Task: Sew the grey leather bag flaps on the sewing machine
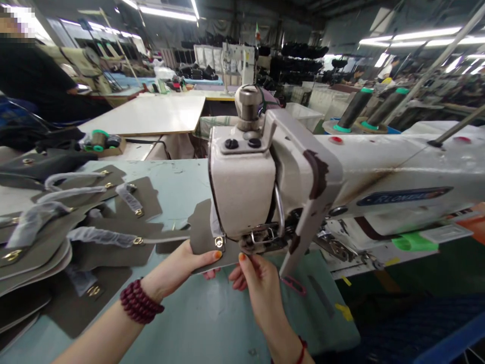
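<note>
A grey bag panel (200, 230) with a gold buckle and a plastic-wrapped strap lies partly behind the head of a white sewing machine (242, 187). My left hand (191, 262) grips the panel's near edge, thumb on top beside the buckle (219, 242) and fingers underneath. At the panel's right corner, just below the presser area, my right hand (261, 280) pinches the edge between thumb and fingers. The needle is hidden behind the machine's head and guard.
Several grey panels (113, 253) with wrapped straps are piled on the left of the pale green table (197, 323). Small pink-handled snips (294, 285) lie right of my hand. Thread cones (354, 111) stand behind the machine. Another person (34, 76) sits at far left.
</note>
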